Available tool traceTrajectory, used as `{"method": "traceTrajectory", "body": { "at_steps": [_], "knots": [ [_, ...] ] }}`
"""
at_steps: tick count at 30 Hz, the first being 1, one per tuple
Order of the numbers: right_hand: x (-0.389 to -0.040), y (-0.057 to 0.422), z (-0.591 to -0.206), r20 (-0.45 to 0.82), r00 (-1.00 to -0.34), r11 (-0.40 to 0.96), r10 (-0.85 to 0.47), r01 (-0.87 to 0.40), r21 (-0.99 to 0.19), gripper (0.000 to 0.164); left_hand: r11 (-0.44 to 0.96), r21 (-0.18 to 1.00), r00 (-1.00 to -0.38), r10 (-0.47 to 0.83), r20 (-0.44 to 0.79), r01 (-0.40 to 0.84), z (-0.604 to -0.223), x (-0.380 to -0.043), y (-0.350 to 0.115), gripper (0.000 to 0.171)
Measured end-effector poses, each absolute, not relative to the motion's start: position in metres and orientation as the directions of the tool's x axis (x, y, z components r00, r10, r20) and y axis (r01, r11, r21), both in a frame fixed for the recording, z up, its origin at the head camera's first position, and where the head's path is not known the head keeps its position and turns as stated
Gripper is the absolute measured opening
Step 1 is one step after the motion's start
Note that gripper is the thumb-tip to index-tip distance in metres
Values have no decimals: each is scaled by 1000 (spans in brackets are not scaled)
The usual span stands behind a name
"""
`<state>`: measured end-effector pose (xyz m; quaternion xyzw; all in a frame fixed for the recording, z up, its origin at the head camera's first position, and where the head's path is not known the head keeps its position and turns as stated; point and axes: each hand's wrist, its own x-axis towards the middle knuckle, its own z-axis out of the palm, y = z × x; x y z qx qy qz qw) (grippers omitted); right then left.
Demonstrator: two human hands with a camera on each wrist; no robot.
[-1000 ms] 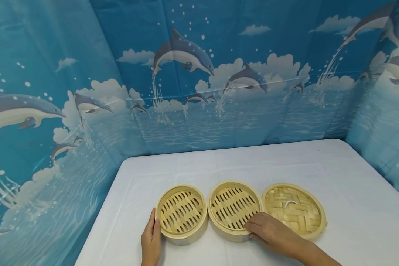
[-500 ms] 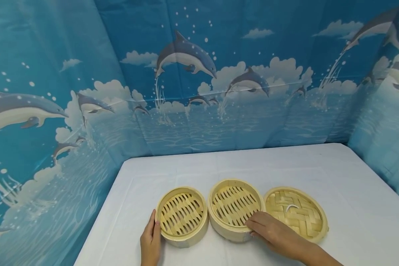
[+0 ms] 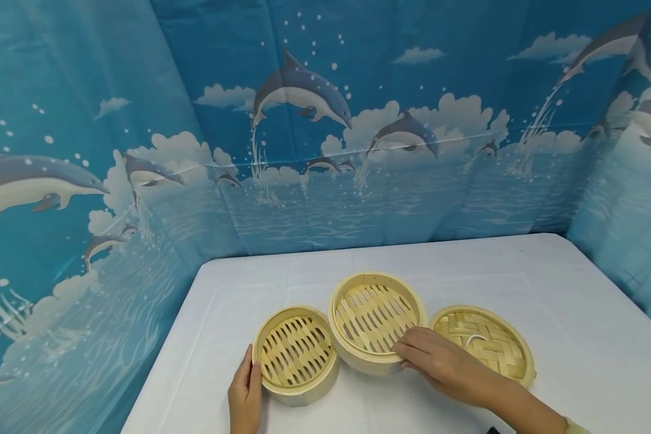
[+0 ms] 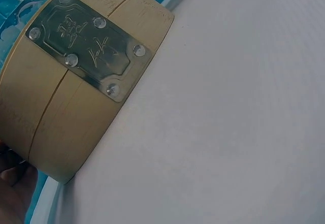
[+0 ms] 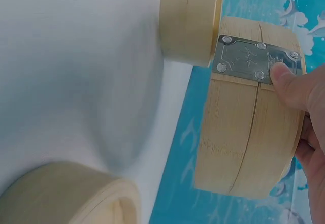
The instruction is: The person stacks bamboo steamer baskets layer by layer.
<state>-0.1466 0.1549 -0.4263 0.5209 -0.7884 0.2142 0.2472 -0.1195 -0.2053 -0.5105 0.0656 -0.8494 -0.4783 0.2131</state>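
Note:
In the head view my left hand [image 3: 245,395] lies against the near-left side of a round bamboo steamer basket [image 3: 297,346] with a slatted base, its fingers along the outer wall. That basket stands on the table. My right hand [image 3: 439,364] pinches the near-right rim of a second matching basket [image 3: 380,316], thumb on the riveted metal plate [image 5: 256,59], fingers inside. This basket hangs above the cloth, its shadow falling below in the right wrist view, and overlaps the left basket's rim in the head view. The left wrist view shows the left basket's plate [image 4: 89,43] up close.
A woven bamboo lid [image 3: 485,343] with a small white handle lies on the table just right of the held basket, partly behind my right hand. White cloth covers the table [image 3: 586,361]. A blue dolphin-print curtain [image 3: 325,199] hangs behind and on both sides.
My right hand has lifted the right basket up off the table and moved it slightly away and left. My left hand, the left basket and the lid stay nearly in place.

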Motion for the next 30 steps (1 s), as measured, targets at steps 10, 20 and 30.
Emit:
{"method": "traceTrajectory", "body": {
  "at_steps": [10,20,30],
  "knots": [
    [-156,111,-416,579,-294,312,-760,-947,-72,24,530,840,-892,-315,324,118,-513,-120,-206,42],
    [-166,72,-416,589,-209,232,-781,-972,-37,32,537,816,-855,-302,421,212,-508,-117,-202,36],
    [-165,53,-418,535,-211,212,-818,-975,-60,28,522,825,-861,-295,414,218,-513,-118,-204,37]
  ]
}}
